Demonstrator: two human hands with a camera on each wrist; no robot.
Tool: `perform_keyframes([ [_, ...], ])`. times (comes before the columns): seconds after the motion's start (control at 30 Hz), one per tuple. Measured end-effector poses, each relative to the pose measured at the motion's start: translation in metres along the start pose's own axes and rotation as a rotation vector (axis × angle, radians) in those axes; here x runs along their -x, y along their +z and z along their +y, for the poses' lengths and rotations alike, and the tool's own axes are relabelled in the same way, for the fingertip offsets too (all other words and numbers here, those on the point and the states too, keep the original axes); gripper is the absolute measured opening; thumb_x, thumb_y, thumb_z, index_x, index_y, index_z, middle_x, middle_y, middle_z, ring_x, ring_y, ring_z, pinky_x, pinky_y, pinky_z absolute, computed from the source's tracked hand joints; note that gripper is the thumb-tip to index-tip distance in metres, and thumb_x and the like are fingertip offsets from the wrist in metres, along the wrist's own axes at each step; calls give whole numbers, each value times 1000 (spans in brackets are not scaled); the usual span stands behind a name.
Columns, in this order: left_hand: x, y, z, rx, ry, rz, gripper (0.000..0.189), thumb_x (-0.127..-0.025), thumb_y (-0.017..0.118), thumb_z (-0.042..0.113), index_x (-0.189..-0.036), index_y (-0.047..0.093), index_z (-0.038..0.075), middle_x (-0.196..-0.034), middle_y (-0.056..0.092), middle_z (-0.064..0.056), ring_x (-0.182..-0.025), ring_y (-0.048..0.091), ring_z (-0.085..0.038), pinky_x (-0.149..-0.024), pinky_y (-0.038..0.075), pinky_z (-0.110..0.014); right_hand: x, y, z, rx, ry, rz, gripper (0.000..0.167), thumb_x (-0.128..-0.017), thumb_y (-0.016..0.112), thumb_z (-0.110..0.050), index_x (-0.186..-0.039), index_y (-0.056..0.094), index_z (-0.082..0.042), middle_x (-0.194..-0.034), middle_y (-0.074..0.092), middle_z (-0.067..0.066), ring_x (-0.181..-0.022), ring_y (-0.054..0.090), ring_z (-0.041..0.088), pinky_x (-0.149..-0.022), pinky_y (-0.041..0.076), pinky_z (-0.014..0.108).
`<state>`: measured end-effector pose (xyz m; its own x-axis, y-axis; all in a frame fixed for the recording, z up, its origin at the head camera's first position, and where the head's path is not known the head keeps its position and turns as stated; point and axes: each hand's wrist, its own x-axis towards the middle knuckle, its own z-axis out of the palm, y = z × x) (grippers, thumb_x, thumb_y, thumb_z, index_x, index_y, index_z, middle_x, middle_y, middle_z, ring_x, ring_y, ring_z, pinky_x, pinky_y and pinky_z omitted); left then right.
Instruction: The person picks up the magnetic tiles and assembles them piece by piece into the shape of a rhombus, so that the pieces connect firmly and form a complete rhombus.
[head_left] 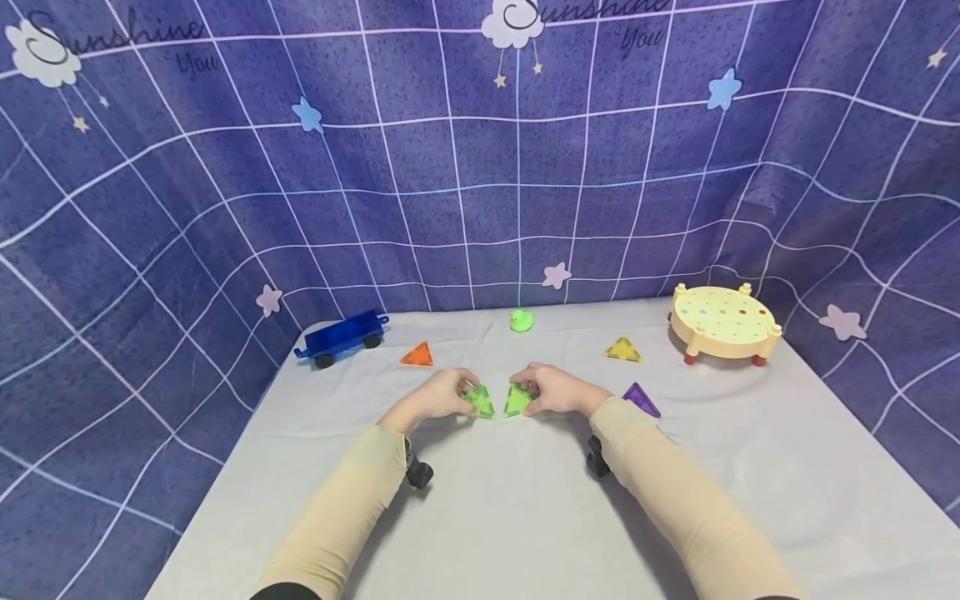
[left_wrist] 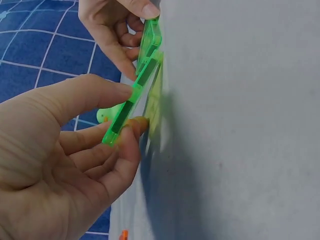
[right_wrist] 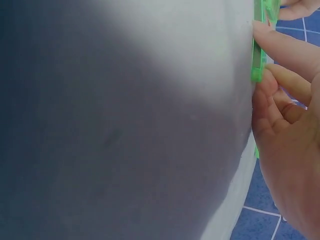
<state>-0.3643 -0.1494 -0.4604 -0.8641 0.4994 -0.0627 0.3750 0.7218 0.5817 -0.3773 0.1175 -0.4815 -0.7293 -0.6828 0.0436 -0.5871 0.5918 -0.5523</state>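
Plainly, both hands (head_left: 442, 393) (head_left: 557, 389) pinch green triangles (head_left: 482, 402) (head_left: 517, 401) — one apiece, near each other.

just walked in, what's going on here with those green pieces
Someone at a pale tabletop has a green triangle in each grip. The left grip pinches one tile and the right grip pinches the other, with a narrow gap between the two in the head view. Orange, yellow and purple triangles lie unheld, and farther back are a blue trailer, a green duck and a round cream stand.
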Motion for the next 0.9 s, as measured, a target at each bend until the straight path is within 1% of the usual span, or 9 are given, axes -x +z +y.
perform_keyframes([
  [0.1,-1,2,0,30,1,19,50,-75,81,9,-123,68,1,-110,72,-12,-106,67,-26,-94,53,-39,-1,-1,0,-18,1,-1,62,-80,86,-8,-135,61,6,-102,60,5,-94,60,18,-89,52,33],
  [0.2,-1,4,0,79,4,31,50,-76,79,9,-124,69,0,-113,73,-14,-108,67,-27,-92,54,-38,-1,-1,-1,-24,-4,2,61,-80,87,-8,-133,62,7,-100,61,6,-93,61,18,-87,52,32],
  [0.3,-2,6,3,153,-5,40,48,-77,78,8,-124,69,-1,-113,73,-15,-106,68,-27,-87,55,-35,0,-1,-1,-22,-5,5,60,-79,87,-8,-133,63,7,-100,61,6,-93,61,18,-87,52,30],
  [0.37,-3,8,5,205,-18,55,46,-78,77,6,-122,70,-2,-111,73,-16,-103,68,-25,-84,55,-34,0,-1,-1,-23,-7,6,60,-79,87,-8,-132,63,7,-101,62,6,-93,61,18,-87,52,30],
  [0.43,-5,11,6,234,-29,76,43,-78,77,5,-120,70,-2,-109,73,-14,-99,67,-23,-81,54,-32,0,-1,0,-25,-17,8,60,-79,87,-7,-132,63,8,-101,62,7,-93,62,19,-87,52,30],
  [0.63,-13,19,9,257,-64,137,35,-80,75,3,-114,73,-1,-104,73,-9,-89,62,-18,-75,51,-31,-2,1,2,-33,-41,11,58,-79,86,-7,-130,64,8,-102,63,10,-92,61,18,-87,53,30],
  [0.83,-18,22,12,280,-66,151,33,-82,74,1,-115,73,1,-104,73,-8,-92,65,-20,-83,54,-36,-2,1,1,-39,-32,14,60,-78,86,-6,-131,63,8,-102,63,10,-92,61,18,-87,53,30],
  [0.9,-19,23,14,297,-59,157,34,-82,74,0,-116,72,0,-103,73,-9,-93,67,-21,-83,55,-36,-2,1,1,-36,-30,19,62,-78,87,-6,-132,62,8,-102,63,10,-92,62,18,-87,53,31],
])
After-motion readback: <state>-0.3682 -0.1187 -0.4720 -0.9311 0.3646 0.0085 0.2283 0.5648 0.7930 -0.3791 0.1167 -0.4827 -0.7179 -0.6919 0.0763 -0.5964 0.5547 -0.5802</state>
